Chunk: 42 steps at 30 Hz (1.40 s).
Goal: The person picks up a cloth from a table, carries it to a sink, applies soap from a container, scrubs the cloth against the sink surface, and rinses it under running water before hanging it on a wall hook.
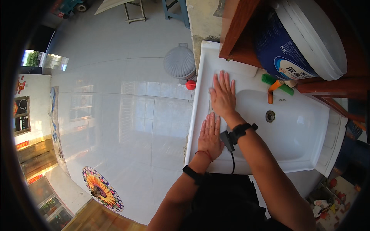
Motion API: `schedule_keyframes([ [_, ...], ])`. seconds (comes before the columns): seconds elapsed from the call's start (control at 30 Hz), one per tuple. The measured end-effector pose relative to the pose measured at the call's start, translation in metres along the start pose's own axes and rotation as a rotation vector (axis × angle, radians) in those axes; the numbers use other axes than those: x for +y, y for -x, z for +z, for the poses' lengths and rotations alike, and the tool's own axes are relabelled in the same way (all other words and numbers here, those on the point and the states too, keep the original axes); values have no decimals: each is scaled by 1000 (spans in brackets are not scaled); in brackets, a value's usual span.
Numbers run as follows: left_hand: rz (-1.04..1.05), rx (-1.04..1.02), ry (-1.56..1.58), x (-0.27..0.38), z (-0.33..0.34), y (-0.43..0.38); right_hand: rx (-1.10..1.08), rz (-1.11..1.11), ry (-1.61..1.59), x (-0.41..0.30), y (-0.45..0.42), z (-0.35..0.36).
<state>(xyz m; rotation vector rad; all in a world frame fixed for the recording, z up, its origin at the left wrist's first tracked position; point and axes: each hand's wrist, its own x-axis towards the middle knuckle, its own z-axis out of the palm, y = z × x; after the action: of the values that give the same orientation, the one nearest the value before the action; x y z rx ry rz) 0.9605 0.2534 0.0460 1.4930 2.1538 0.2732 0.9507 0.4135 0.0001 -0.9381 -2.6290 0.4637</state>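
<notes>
Both palms lie flat on the left ledge of a white ceramic washbasin (284, 141). My left hand (210, 141) is nearer my body, its fingers close together and holding nothing. Farther up the ledge, my right hand (224, 97) rests with its fingers spread, also with nothing in it. A red cord bracelet (205, 154) circles the left wrist, and each forearm wears a black strap. From the right strap (243, 132) a black cable hangs down. To the right of my right hand are an orange faucet spout (271, 91) and the drain (270, 116).
Behind the faucet lies a green brush (278, 83). A large white and blue plastic bucket (300, 43) stands in a reddish wooden cabinet (240, 31). Left of the basin is a grey lidded bin (179, 62) near a red object (190, 85). A sunflower mat (102, 189) lies on the tiled floor.
</notes>
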Motion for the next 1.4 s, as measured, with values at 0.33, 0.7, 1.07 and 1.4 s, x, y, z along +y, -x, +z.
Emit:
schedule_keyframes([
  [0.33, -13, -48, 22, -9, 13, 6, -177, -89, -82, -26, 20, -9],
  [0.7, 4, -8, 47, -11, 13, 5, -271, -186, -106, -25, 41, -11],
  [1.07, 39, -58, 16, -11, 13, 6, -251, -223, -113, -29, 48, -15],
  [1.4, -9, 4, -3, -3, 4, 3, -198, -117, -140, -4, 28, -2],
])
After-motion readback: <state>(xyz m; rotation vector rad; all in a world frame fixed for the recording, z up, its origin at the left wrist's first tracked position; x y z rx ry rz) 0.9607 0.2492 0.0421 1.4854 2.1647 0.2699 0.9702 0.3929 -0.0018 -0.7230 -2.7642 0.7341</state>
